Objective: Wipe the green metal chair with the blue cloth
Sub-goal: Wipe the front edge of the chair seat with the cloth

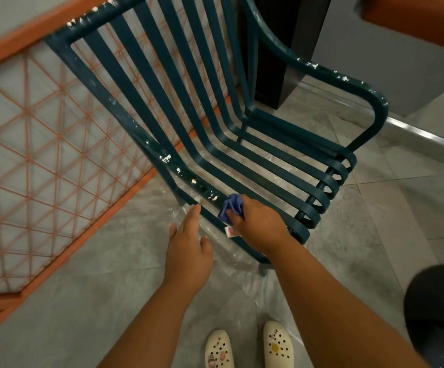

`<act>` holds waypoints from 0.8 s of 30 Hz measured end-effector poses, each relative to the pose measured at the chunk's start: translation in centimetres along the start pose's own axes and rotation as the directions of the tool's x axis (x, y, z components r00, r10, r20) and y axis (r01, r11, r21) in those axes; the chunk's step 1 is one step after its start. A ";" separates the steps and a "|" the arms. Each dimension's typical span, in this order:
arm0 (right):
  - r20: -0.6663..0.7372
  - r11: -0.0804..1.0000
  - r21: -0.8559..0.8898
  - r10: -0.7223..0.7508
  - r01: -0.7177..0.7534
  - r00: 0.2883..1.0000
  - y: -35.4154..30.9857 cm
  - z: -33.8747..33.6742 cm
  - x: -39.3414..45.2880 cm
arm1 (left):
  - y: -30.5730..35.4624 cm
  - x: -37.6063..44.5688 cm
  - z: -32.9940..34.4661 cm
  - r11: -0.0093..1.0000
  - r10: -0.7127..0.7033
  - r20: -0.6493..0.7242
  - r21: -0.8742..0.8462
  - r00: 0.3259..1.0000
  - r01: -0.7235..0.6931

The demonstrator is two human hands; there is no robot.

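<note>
The green metal chair [215, 107] stands on a grey tiled floor [109, 288], with a clear plastic sheet [231, 264] under it. White and yellowish spots dot its near arm rail [162, 158] and its far arm rail [329, 73].

The right hand [260, 227] reaches forward with the arm almost straight. Its fingers curl round the blue cloth [231, 208] and press the bunched cloth down on the near arm rail, close to the front end of the chair. A small white tag [230, 231] hangs from the cloth under the hand.

The left hand [189, 248] is held out just beside the same rail, palm down. Its fingers are straight and loose and hold nothing. I cannot tell if the fingertips touch the rail.

An orange railing [56, 134] with criss-cross bars runs behind the chair. Two cream shoes [250, 346] with holes show at the bottom.
</note>
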State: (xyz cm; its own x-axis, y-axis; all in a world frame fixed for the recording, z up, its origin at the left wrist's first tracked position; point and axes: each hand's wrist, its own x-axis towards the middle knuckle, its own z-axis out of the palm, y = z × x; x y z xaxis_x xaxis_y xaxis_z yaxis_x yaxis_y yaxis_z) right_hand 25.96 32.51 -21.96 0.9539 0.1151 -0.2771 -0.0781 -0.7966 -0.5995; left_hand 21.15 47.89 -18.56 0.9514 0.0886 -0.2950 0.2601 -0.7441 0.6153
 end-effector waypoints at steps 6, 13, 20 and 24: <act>-0.158 0.827 -0.549 -0.247 0.123 0.956 0.8 3.5 -3.0 | 0.8 0.9 0.1 0.997 0.078 0.052 0.016 0.996 -0.079; -0.139 0.994 -0.103 0.029 -0.043 0.990 -0.1 1.0 -0.8 | 0.8 1.1 0.8 0.988 0.093 0.159 0.104 0.983 -0.111; 0.639 0.617 0.514 0.189 -0.596 0.746 2.9 -1.4 2.8 | 0.7 1.5 1.5 0.971 0.139 0.206 0.165 0.969 -0.175; 0.614 0.628 0.506 0.218 -0.591 0.758 3.1 -1.1 3.6 | 0.9 1.7 1.5 0.953 0.121 0.222 0.246 0.968 -0.176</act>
State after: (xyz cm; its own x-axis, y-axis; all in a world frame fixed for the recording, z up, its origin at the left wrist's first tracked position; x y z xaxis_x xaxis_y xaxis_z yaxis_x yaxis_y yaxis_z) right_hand 29.47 29.77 -24.02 0.5281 0.2781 -0.8023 -0.7594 -0.2681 -0.5928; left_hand 22.78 46.34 -19.63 0.9154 -0.1513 -0.3730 0.0403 -0.8875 0.4590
